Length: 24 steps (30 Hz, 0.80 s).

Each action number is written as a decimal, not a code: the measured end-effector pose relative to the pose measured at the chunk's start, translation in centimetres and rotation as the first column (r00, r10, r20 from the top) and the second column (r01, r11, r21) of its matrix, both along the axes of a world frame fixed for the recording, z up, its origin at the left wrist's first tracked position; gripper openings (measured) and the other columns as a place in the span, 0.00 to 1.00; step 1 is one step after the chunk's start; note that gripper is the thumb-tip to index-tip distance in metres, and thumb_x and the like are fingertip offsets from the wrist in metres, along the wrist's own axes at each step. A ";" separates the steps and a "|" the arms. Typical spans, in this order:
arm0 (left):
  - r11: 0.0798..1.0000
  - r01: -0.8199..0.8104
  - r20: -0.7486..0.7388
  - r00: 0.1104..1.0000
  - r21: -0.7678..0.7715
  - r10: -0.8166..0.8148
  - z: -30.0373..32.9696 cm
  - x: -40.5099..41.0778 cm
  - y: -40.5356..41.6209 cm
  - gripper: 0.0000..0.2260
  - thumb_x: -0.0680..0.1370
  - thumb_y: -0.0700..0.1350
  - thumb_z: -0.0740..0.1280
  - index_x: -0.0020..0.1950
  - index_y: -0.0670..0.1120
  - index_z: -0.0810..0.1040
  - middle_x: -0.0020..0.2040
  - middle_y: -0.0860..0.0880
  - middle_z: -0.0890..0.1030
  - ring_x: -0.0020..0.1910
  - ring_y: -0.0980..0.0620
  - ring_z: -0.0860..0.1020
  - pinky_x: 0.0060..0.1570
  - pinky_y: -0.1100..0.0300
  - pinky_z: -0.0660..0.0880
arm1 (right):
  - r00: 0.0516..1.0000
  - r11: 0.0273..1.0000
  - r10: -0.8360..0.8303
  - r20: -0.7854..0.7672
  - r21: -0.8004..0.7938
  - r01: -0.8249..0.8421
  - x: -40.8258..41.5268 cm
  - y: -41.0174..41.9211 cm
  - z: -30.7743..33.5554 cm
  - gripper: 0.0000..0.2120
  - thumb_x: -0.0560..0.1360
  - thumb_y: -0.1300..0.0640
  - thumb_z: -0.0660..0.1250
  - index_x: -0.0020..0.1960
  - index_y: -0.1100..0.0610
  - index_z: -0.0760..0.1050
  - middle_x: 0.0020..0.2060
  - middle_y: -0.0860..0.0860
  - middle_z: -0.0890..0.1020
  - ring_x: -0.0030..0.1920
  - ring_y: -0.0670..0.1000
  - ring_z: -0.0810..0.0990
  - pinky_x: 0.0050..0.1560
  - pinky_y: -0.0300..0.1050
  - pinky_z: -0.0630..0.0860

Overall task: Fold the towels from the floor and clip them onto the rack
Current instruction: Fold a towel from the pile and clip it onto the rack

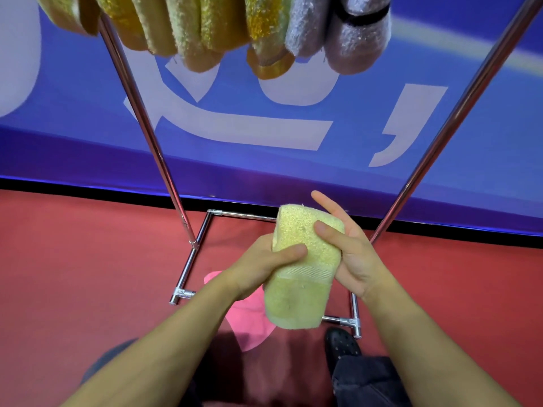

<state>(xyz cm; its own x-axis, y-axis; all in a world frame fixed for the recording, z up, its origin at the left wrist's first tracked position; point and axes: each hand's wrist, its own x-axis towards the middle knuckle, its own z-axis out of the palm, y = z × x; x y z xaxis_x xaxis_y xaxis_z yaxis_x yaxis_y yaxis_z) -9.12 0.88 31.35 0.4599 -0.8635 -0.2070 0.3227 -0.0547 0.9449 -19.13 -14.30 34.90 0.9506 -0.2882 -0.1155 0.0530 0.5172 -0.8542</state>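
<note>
Both forearms reach up from the bottom edge and meet on a folded pale yellow towel point(302, 265), held upright in the air above the base of the rack point(188, 268). On the towel's near face the left hand point(261, 268) lays its thumb flat across the pile while its fingers wrap behind, out of sight, so the cloth is gripped between thumb and fingers. At the towel's right edge the right hand point(352, 254) presses its thumb onto the upper front and cups the side with its palm; its index finger sticks up straight past the top corner, and the remaining fingers are hidden behind the cloth. A woven band crosses the towel below the middle, and its lower end hangs free. Directly beneath it, partly covered by the left wrist, a pink towel point(249, 318) lies loose on the red floor point(73, 259) inside the rack's chrome base frame. Two slanting chrome poles rise from that frame toward the top corners of the view. Along the top edge a row of folded towels hangs side by side — yellow and green hanging towels point(188, 27) to the left, grey hanging towels point(346, 30) to the right, one of them cinched by a black band point(364, 16). Behind the rack stands a blue banner point(293, 160) with large white lettering. Near the bottom right, a black shoe point(342, 343) rests just beside the frame's corner joint.
</note>
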 end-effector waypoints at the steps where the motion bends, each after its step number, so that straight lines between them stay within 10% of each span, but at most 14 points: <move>1: 1.000 -0.013 0.008 1.000 0.010 0.013 -0.1 -0.2 -0.1 0.26 0.68 0.57 0.79 0.61 0.45 0.82 0.59 0.40 0.85 0.58 0.43 0.83 0.59 0.45 0.78 | 1.000 1.000 -0.004 -0.007 -0.015 0.004 0.1 0.2 -0.1 0.27 0.76 0.65 0.68 0.72 0.49 0.73 0.62 0.65 0.79 0.61 0.63 0.80 0.65 0.60 0.76; 12: 0.995 -0.100 0.046 0.994 0.020 0.099 0.1 -0.1 -0.2 0.12 0.78 0.42 0.72 0.60 0.41 0.82 0.55 0.42 0.86 0.54 0.43 0.85 0.53 0.51 0.80 | 0.996 0.998 -0.020 -0.091 -0.064 0.014 0.6 -0.4 -0.2 0.25 0.75 0.62 0.70 0.71 0.52 0.74 0.59 0.64 0.83 0.56 0.60 0.84 0.57 0.53 0.82; 17: 0.982 -0.176 0.127 0.978 0.064 0.167 -0.4 0.7 0.1 0.10 0.78 0.41 0.73 0.58 0.43 0.84 0.54 0.44 0.87 0.53 0.47 0.85 0.53 0.52 0.79 | 0.930 0.843 -0.302 -0.212 -0.515 0.156 0.8 -1.9 -1.0 0.25 0.70 0.49 0.77 0.66 0.51 0.78 0.50 0.55 0.87 0.53 0.51 0.85 0.60 0.47 0.80; 21: 0.992 -0.039 0.150 0.989 0.123 0.021 -0.2 1.0 0.6 0.10 0.77 0.42 0.74 0.58 0.43 0.84 0.54 0.42 0.87 0.53 0.45 0.85 0.57 0.47 0.80 | 0.973 0.798 -0.086 -0.214 -0.599 -0.061 0.3 -2.3 -1.1 0.28 0.68 0.46 0.75 0.67 0.49 0.78 0.61 0.45 0.83 0.60 0.42 0.81 0.58 0.38 0.77; 24: 0.986 0.069 0.133 0.987 0.155 -0.090 0.1 0.6 0.8 0.08 0.77 0.42 0.74 0.57 0.45 0.85 0.53 0.43 0.87 0.53 0.45 0.85 0.54 0.51 0.81 | 0.972 0.777 0.036 -0.234 -0.605 -0.175 0.4 -1.7 -1.0 0.13 0.72 0.53 0.76 0.56 0.54 0.83 0.49 0.50 0.87 0.48 0.47 0.85 0.48 0.40 0.79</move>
<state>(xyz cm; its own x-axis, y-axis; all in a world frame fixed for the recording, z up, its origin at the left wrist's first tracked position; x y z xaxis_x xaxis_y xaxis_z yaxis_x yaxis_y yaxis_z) -8.49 1.67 31.47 0.4241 -0.8629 -0.2749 0.1773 -0.2186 0.9596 -18.77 -16.02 33.90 0.9555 -0.2620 -0.1360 -0.1752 -0.1327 -0.9755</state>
